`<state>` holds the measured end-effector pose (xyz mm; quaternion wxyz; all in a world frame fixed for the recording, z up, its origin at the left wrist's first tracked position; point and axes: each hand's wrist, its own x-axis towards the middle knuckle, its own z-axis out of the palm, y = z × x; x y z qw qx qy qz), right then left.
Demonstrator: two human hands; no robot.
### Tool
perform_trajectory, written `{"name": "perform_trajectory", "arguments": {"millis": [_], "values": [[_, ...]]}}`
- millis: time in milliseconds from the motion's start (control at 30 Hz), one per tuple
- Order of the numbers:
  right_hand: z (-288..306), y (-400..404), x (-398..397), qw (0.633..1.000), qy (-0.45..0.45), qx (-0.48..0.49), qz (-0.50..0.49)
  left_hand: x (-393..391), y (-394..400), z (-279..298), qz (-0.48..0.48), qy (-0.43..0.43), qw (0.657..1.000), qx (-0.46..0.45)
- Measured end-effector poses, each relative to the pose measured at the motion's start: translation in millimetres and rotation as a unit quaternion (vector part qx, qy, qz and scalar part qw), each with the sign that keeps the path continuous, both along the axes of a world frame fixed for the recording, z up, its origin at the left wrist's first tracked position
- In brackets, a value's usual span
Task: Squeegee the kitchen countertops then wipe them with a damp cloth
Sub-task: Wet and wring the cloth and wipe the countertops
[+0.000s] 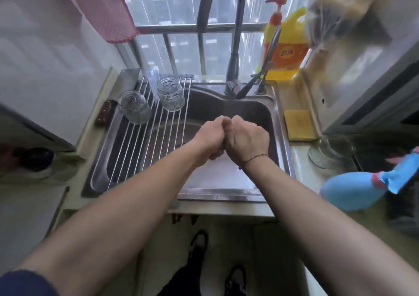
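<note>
head view: left hand and right hand clenched together over sink, apparently wringing a cloth; cloth barely visible between fists
step: likely cloth prep
next: wipe countertop beside sink

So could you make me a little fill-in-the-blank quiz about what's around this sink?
1. Both hands, the left hand and the right hand, are held together over the ____.
2. Two empty glass jars stand on the wire ____ across the sink's left side.
3. The sponge to the right of the sink is ____ in colour.
4. The spray bottle at the right edge is ____.

Missing words: sink; rack; yellow; blue
</note>
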<state>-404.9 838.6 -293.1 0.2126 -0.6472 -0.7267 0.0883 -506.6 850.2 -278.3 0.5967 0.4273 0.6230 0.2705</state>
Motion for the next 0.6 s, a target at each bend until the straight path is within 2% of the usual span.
{"name": "perform_trajectory", "arguments": {"millis": [100, 200, 267, 367, 433, 533, 600], "values": [[-10.4, 26.3, -23.7, 0.992, 0.053, -0.102, -0.053, -17.4, 30.4, -19.8, 0.012, 0.135, 0.989, 0.067], [-16.5, 45.6, -38.1, 0.959, 0.149, -0.222, -0.089, -28.9, 46.6, -30.9, -0.046, 0.240, 0.957, 0.154], [-19.3, 55.3, -40.2, 0.914, 0.229, -0.312, -0.122, -34.3, 54.3, -35.8, -0.075, 0.287, 0.927, 0.228], [-17.6, 59.2, -38.4, 0.818, 0.327, -0.445, -0.162, -40.1, 65.3, -46.6, -0.140, 0.369, 0.859, 0.326], [-15.2, 60.3, -35.0, 0.767, 0.372, -0.504, -0.140, -45.8, 70.3, -52.6, -0.191, 0.393, 0.803, 0.405], [-11.1, 68.3, -22.9, 0.724, 0.391, -0.557, -0.110, -58.2, 83.5, -58.2, -0.216, 0.383, 0.729, 0.524], [-10.2, 76.2, -16.8, 0.699, 0.411, -0.575, -0.106, -58.4, 86.4, -54.4, -0.232, 0.370, 0.717, 0.544]]}}
